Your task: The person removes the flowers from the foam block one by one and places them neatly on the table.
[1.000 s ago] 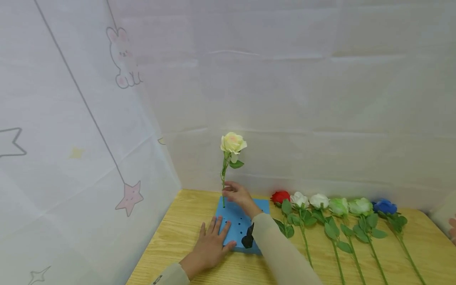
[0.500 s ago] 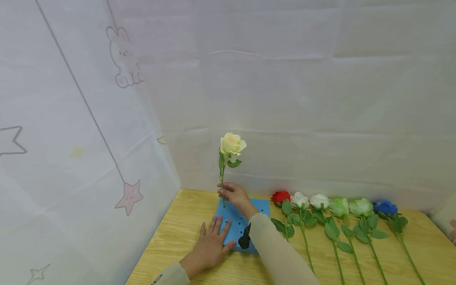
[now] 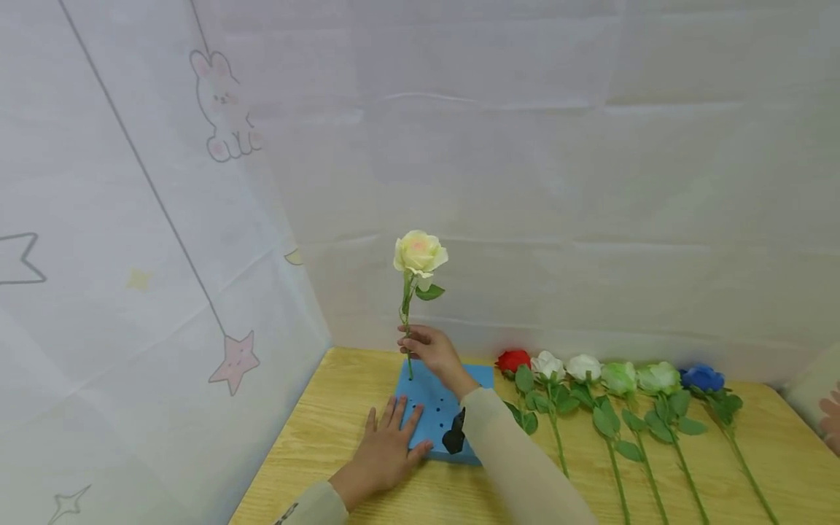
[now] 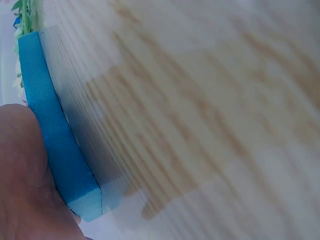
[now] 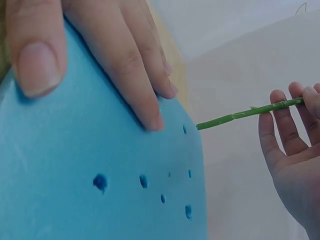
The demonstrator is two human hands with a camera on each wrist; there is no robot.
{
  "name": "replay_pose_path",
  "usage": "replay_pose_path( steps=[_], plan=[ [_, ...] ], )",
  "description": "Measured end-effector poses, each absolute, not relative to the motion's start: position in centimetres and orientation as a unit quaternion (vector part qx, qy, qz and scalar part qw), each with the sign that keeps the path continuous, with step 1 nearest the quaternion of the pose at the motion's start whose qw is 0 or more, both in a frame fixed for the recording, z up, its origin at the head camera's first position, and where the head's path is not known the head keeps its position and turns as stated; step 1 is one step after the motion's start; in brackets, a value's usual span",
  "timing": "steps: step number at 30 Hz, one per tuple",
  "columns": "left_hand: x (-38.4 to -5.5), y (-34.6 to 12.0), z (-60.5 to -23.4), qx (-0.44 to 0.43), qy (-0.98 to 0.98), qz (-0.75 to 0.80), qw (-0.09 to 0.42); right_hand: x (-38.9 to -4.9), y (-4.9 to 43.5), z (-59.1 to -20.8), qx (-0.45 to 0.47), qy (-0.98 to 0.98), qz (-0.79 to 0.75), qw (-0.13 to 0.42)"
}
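Note:
My right hand [image 3: 433, 355] pinches the green stem of a pale yellow rose [image 3: 420, 253] between thumb and fingers. The rose stands nearly upright over the far left corner of a blue foam block [image 3: 433, 430]. In the right wrist view, the cut end of the stem [image 5: 216, 122] shows just beside a small hole near the block's edge. My left hand [image 3: 383, 452] lies flat with straight, spread fingers on the block's near left part. Several dark holes dot the block's top. In the left wrist view, the block's side [image 4: 55, 125] shows beside my left hand.
To the right, a row of roses lies on the wooden table [image 3: 289, 452]: a red rose [image 3: 513, 361], white ones [image 3: 547, 366], green ones [image 3: 619, 378] and a blue rose [image 3: 703, 378]. A white printed cloth [image 3: 525, 182] hangs behind and to the left.
My right hand has moved slightly up and to the left with the yellow rose, whose bloom now sits higher in the head view. My left hand stays on the block.

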State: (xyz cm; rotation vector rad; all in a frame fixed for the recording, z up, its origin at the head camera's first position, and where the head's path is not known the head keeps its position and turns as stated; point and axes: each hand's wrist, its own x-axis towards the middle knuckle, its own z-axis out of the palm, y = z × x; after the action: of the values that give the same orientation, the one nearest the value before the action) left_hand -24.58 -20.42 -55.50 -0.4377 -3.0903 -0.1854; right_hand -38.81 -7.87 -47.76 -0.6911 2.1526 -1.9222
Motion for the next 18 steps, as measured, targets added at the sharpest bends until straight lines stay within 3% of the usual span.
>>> replay_pose_path(
  steps=[18],
  plan=[
    [-24.8, -20.5, -55.5, -0.139, -0.988, -0.063, 0.008, -36.3, -2.5, -46.4, -0.248, 0.747, -0.613, 0.063]
  ],
)
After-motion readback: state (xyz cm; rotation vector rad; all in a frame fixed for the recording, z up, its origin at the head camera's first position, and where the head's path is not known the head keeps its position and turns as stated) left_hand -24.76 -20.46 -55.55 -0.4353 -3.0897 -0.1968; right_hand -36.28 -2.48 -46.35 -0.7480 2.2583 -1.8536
